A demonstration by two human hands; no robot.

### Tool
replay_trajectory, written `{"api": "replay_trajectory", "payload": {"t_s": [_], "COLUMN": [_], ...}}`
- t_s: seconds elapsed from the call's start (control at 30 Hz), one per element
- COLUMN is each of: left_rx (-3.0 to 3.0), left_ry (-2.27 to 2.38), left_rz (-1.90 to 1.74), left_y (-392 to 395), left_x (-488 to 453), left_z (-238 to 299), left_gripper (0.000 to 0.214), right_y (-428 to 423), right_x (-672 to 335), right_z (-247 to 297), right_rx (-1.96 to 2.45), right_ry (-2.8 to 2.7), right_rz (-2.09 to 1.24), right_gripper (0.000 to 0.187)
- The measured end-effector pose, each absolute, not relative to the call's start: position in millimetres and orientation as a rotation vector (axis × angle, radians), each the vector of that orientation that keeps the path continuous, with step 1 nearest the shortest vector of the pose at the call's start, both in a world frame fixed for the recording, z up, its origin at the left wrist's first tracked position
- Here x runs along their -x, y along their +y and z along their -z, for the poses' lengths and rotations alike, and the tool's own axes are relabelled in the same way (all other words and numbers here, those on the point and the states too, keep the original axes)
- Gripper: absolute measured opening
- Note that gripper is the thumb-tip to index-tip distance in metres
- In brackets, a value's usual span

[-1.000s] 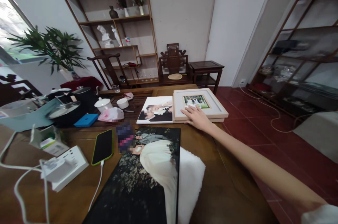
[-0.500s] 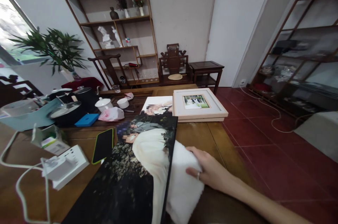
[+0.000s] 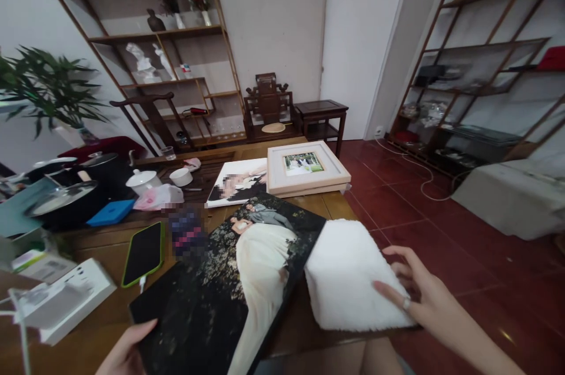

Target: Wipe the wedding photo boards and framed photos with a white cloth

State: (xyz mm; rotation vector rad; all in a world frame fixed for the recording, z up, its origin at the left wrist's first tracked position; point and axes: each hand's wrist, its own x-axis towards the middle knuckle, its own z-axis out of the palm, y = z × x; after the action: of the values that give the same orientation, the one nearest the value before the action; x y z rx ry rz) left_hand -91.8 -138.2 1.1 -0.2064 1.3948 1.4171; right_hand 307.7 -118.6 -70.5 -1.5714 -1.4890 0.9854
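A dark wedding photo panel (image 3: 198, 310) lies tilted at the front of the table. My left hand (image 3: 123, 352) grips its lower left edge, thumb on top, the other fingers mostly hidden. On the right, my right hand (image 3: 421, 289) pinches the outer edge of a fluffy white cloth (image 3: 353, 281), its fingers partly behind the cloth. The cloth touches or overlaps the panel's right edge; I cannot tell which. Behind the panel, a second photo print (image 3: 238, 178) with a white border lies flat, beside light wood picture frames (image 3: 309, 186) with a small photo showing.
On the left of the wooden table (image 3: 95, 239) are a phone (image 3: 143, 254) on a cable, a white power strip (image 3: 75, 304), a blue box (image 3: 110, 212), a white lidded pot (image 3: 143, 181) and a glass-lidded pan (image 3: 64, 198). Red floor tiles (image 3: 397, 210) lie to the right.
The view has turned right. My left hand has come into view on the panel, which now lies flatter. My right hand and the white cloth have shifted right, away from the panel's middle.
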Motion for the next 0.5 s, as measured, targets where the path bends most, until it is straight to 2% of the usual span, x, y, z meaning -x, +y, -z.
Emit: {"api": "replay_trajectory", "payload": {"t_s": [0.1, 0.27, 0.4, 0.5], "left_rx": [0.192, 0.097, 0.075, 0.071], "left_ry": [1.421, 1.464, 1.49, 1.499], "left_rz": [-1.459, -1.459, -1.387, -1.356], "left_y": [-135.8, -128.7, -122.1, -118.7], "left_x": [84.3, 82.9, 86.9, 91.2], "left_z": [-2.4, 1.4, 4.5, 9.6], "left_gripper": [0.046, 0.037, 0.037, 0.036], "right_y": [-113.5, -97.9, -106.5, -115.6], "right_x": [-317.5, -328.4, -326.6, -332.9], "right_z": [80.5, 82.2, 83.0, 85.7], "right_rx": [1.501, 1.558, 1.575, 1.457], "right_ry": [-1.384, -1.037, -0.966, -0.705], "right_rz": [-0.841, -0.871, -1.221, -1.187], "right_gripper": [0.05, 0.064, 0.047, 0.039]}}
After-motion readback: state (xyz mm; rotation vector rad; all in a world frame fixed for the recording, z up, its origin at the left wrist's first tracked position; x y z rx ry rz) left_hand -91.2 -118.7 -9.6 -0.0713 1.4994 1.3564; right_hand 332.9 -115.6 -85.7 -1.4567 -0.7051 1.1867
